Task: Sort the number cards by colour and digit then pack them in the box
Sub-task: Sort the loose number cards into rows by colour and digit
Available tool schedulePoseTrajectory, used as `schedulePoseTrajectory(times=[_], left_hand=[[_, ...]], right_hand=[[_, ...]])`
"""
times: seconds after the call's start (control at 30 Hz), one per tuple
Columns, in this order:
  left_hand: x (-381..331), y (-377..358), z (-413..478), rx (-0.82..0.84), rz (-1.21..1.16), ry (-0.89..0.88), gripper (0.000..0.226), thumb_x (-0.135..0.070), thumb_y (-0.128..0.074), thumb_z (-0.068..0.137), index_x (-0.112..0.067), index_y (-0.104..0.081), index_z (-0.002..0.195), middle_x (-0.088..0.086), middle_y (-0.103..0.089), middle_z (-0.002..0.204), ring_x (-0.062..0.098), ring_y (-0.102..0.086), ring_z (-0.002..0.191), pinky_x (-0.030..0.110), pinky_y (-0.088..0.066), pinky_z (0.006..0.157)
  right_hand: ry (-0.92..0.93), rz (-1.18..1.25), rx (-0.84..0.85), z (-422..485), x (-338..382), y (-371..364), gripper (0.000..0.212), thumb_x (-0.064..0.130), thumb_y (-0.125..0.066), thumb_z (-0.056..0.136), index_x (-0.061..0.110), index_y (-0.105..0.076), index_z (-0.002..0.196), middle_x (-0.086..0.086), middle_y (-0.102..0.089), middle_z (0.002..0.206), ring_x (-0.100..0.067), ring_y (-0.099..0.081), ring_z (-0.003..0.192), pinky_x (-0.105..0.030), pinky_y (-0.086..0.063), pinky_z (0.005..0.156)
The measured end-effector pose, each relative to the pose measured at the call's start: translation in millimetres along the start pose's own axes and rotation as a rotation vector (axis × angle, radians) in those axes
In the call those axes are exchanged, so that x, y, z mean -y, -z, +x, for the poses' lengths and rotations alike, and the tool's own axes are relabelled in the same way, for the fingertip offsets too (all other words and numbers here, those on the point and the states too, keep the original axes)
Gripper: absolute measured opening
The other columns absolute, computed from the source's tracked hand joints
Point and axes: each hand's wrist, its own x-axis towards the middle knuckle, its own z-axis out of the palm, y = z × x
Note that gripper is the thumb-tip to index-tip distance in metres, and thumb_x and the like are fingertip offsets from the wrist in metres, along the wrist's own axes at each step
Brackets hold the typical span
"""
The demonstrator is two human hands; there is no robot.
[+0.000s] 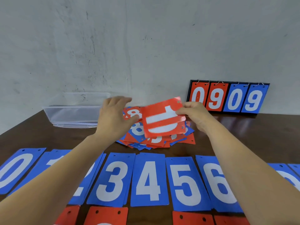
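The right hand [194, 116] pinches a red number card [162, 117] showing a sideways 1 by its edge, held above the mixed pile [155, 141] on the dark surface [243, 135]. The left hand [113, 117] hovers beside it, its fingers [120, 100] loosely extended and gripping nothing. Blue cards [149, 179] from 0 to 6 lie in a near row, and the clear box [73, 114] sits far left by the wall.

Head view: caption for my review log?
Right hand pinches a red 1 card above the mixed pile, left hand alongside; blue row sorted nearer.
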Motion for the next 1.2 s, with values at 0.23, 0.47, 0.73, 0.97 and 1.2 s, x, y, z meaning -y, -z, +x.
schedulePoseTrajectory(times=[0.23,0.47,0.73,0.97,1.2], left_hand=[[-19.7,13.0,-0.4,0.673,-0.652,0.253,0.028,-0.025,-0.053,0.098,-0.011,-0.064,0.12,0.0,-0.07,0.115,0.016,-0.066,0.106,0.029,-0.053,0.091],[-1.2,8.6,-11.7,0.452,-0.904,0.532,0.021,-0.016,-0.064,0.092,-0.009,-0.062,0.071,0.008,-0.072,0.087,0.024,-0.064,0.083,0.038,-0.054,0.079],[-2.8,11.7,-23.8,0.282,-1.21,0.717,0.033,-0.009,-0.074,0.08,0.011,-0.062,0.104,0.019,-0.071,0.104,0.03,-0.07,0.095,0.041,-0.057,0.087],[11.4,25.2,-35.6,0.288,-1.15,0.681,0.024,-0.007,-0.064,0.09,-0.003,-0.064,0.113,0.011,-0.072,0.108,0.025,-0.07,0.096,0.036,-0.058,0.082],[25.2,46.1,-52.5,0.227,-1.029,0.692,0.023,-0.009,-0.064,0.09,-0.009,-0.067,0.113,0.009,-0.073,0.106,0.027,-0.07,0.1,0.044,-0.055,0.09]], right_hand=[[0.008,-0.018,0.246,-16.7,29.4,-36.4,0.011,0.003,-0.067,0.084,0.004,-0.072,0.094,-0.013,-0.073,0.083,-0.02,-0.069,0.068,-0.034,-0.058,0.073],[-0.005,0.147,0.115,-35.5,26.3,-51.6,0.026,0.025,-0.075,0.081,0.014,-0.069,0.104,-0.006,-0.075,0.093,-0.018,-0.07,0.083,-0.03,-0.056,0.075],[0.034,-0.02,0.015,-57.3,2.6,-84.3,0.029,0.021,-0.072,0.086,0.006,-0.051,0.073,-0.01,-0.064,0.076,-0.007,-0.061,0.055,-0.023,-0.048,0.049],[0.106,-0.026,-0.103,-61.9,3.9,-71.5,0.025,0.016,-0.065,0.09,-0.008,-0.061,0.084,-0.023,-0.069,0.093,-0.035,-0.069,0.085,-0.049,-0.057,0.078],[0.109,-0.075,-0.046,-67.4,2.3,-71.9,0.011,0.012,-0.063,0.092,0.004,-0.068,0.087,-0.027,-0.068,0.101,-0.041,-0.066,0.089,-0.044,-0.054,0.077]])
